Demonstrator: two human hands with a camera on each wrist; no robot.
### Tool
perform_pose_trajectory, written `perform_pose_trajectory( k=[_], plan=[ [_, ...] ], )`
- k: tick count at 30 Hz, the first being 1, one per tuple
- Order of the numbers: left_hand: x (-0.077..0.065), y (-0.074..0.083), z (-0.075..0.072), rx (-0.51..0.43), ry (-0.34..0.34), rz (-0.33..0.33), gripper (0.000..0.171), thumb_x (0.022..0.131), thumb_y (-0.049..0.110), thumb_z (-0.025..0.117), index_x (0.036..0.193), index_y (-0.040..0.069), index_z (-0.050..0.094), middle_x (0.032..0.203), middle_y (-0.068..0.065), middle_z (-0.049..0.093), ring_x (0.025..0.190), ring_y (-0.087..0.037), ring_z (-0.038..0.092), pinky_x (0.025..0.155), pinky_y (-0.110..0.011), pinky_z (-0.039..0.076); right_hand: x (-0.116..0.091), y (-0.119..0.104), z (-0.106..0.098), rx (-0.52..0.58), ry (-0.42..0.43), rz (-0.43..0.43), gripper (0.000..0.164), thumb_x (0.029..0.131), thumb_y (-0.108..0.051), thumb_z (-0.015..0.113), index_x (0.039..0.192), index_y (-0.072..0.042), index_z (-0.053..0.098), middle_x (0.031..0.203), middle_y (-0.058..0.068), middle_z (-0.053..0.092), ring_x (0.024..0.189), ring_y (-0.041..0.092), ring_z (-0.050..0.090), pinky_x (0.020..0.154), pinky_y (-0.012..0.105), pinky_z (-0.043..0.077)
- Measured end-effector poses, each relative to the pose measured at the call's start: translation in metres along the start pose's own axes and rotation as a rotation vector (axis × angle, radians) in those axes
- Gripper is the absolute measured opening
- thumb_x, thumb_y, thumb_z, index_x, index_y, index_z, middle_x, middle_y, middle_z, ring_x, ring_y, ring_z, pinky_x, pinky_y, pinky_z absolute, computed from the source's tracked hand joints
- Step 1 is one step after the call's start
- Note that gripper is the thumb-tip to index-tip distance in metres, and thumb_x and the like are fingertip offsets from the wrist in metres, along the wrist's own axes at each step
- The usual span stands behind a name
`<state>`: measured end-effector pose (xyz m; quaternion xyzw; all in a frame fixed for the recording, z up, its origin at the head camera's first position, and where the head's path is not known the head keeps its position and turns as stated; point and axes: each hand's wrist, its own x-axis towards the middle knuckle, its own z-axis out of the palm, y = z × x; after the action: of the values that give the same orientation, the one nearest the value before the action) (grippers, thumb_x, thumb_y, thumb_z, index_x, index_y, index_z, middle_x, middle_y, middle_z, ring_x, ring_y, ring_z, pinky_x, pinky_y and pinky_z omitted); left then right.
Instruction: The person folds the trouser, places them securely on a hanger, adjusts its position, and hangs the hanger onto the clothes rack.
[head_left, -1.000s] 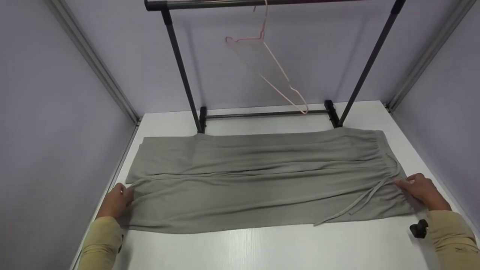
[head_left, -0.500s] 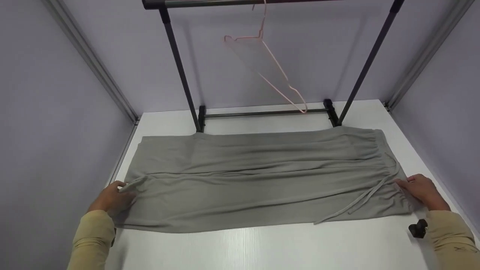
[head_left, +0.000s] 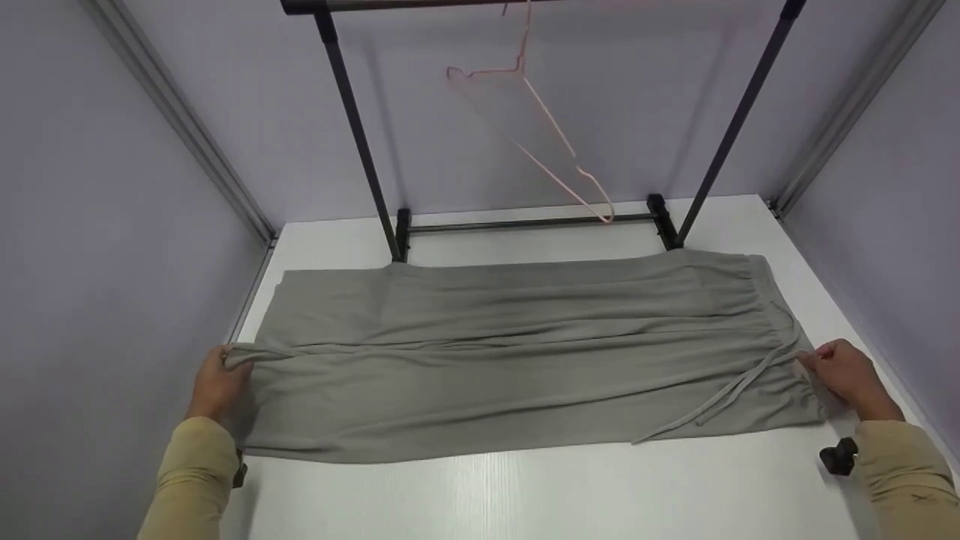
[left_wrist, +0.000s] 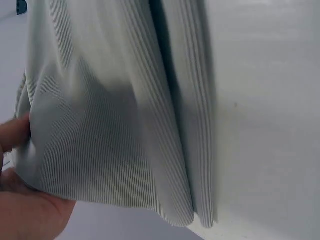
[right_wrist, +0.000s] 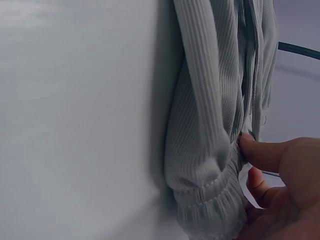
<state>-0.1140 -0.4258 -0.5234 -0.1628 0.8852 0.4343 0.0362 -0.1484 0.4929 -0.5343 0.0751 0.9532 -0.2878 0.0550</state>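
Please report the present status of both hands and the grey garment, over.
Left hand pinches hem; right hand pinches waistband. Grey garment spread on table, wrinkled. Rack close at far edge, possibly in the way.

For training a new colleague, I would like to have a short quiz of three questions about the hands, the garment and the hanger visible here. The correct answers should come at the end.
1. True or false: the visible part of the pink hanger carries no clothing.

2. What does the left hand hold?
A) the hanger
B) one end of the grey garment
C) the rack

3. Fill in one word: near the right hand, two strands of a ____ lie across the garment.

Key:
1. True
2. B
3. drawstring
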Motion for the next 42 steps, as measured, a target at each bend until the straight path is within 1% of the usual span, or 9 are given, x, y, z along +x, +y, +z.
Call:
perform_pose_trajectory(
  k=[7, 14, 18, 22, 25, 29, 32, 37, 42],
  plan=[
    [0.004, 0.003, 0.006, 0.024, -0.008, -0.053, 0.065, 0.098, 0.038, 0.040, 0.138, -0.011, 0.024, 0.136, -0.036, 0.029, 0.126, -0.049, 0.028, 0.100, -0.059, 0.025, 0.002, 0.003, -0.003, -0.011, -0.080, -0.015, 0.058, 0.094, -0.037, 0.051, 0.112, 0.017, 0.038, 0.101, 0.038, 0.050, 0.089, 0.047, 0.051, 0.067, 0.043, 0.043],
    [0.013, 0.002, 0.009, 0.041, 0.264, -0.045, 0.042, 0.099, 0.021, 0.039, 0.124, -0.013, 0.043, 0.122, -0.034, 0.045, 0.113, -0.044, 0.043, 0.094, -0.053, 0.032, 0.007, 0.007, -0.007, -0.012, -0.062, -0.055, 0.060, 0.092, -0.035, 0.057, 0.115, 0.018, 0.041, 0.100, 0.038, 0.051, 0.085, 0.044, 0.054, 0.066, 0.043, 0.045],
    [0.017, 0.002, 0.014, 0.030, 0.343, -0.030, 0.037, 0.098, 0.016, 0.041, 0.123, -0.011, 0.044, 0.119, -0.033, 0.047, 0.108, -0.044, 0.045, 0.090, -0.054, 0.034, 0.003, 0.005, -0.009, 0.027, -0.050, -0.015, 0.061, 0.092, -0.035, 0.056, 0.120, 0.017, 0.040, 0.105, 0.039, 0.050, 0.092, 0.048, 0.052, 0.065, 0.038, 0.044],
    [0.011, 0.004, 0.025, 0.155, 0.397, 0.042, 0.033, 0.093, 0.006, 0.043, 0.124, -0.005, 0.045, 0.117, -0.029, 0.049, 0.108, -0.045, 0.043, 0.089, -0.058, 0.030, 0.001, 0.007, -0.009, 0.009, -0.098, -0.013, 0.064, 0.093, -0.035, 0.055, 0.124, 0.018, 0.036, 0.105, 0.040, 0.050, 0.094, 0.050, 0.051, 0.064, 0.038, 0.045],
    [-0.001, 0.011, 0.035, 0.286, 0.295, 0.091, 0.036, 0.091, 0.011, 0.047, 0.125, -0.002, 0.044, 0.119, -0.027, 0.046, 0.111, -0.047, 0.038, 0.086, -0.063, 0.026, -0.001, 0.008, -0.005, -0.002, -0.114, -0.085, 0.064, 0.093, -0.031, 0.056, 0.126, 0.019, 0.032, 0.106, 0.042, 0.047, 0.095, 0.053, 0.049, 0.068, 0.045, 0.045],
    [-0.024, 0.021, 0.052, 0.430, -0.070, 0.084, 0.074, 0.091, 0.044, 0.054, 0.137, -0.006, 0.025, 0.135, -0.036, 0.025, 0.122, -0.056, 0.021, 0.088, -0.071, 0.021, -0.005, 0.008, 0.006, -0.053, -0.079, -0.208, 0.074, 0.092, -0.026, 0.059, 0.135, 0.018, 0.019, 0.120, 0.048, 0.030, 0.105, 0.063, 0.033, 0.080, 0.065, 0.032],
    [-0.038, 0.024, 0.064, 0.521, -0.241, 0.087, 0.104, 0.082, 0.062, 0.056, 0.141, -0.010, 0.009, 0.141, -0.041, 0.006, 0.126, -0.060, 0.006, 0.088, -0.075, 0.018, -0.009, 0.008, 0.017, -0.119, -0.094, -0.243, 0.085, 0.092, -0.032, 0.057, 0.141, 0.013, 0.004, 0.138, 0.043, 0.009, 0.118, 0.065, 0.014, 0.082, 0.075, 0.017],
    [-0.048, 0.021, 0.075, 0.600, -0.243, 0.134, 0.111, 0.076, 0.061, 0.064, 0.141, -0.011, 0.009, 0.141, -0.043, 0.001, 0.125, -0.063, 0.001, 0.083, -0.079, 0.015, -0.014, 0.007, 0.028, -0.130, -0.227, -0.256, 0.088, 0.095, -0.038, 0.049, 0.142, 0.009, -0.009, 0.144, 0.036, -0.014, 0.128, 0.056, -0.014, 0.082, 0.078, 0.003],
    [-0.049, 0.014, 0.077, 0.584, -0.270, 0.138, 0.114, 0.075, 0.061, 0.065, 0.142, -0.010, 0.006, 0.141, -0.042, -0.003, 0.124, -0.063, -0.004, 0.079, -0.082, 0.008, -0.021, 0.013, 0.033, -0.099, -0.259, -0.264, 0.086, 0.097, -0.036, 0.046, 0.139, 0.012, -0.012, 0.142, 0.038, -0.016, 0.127, 0.054, -0.020, 0.085, 0.077, -0.001]
  ],
)
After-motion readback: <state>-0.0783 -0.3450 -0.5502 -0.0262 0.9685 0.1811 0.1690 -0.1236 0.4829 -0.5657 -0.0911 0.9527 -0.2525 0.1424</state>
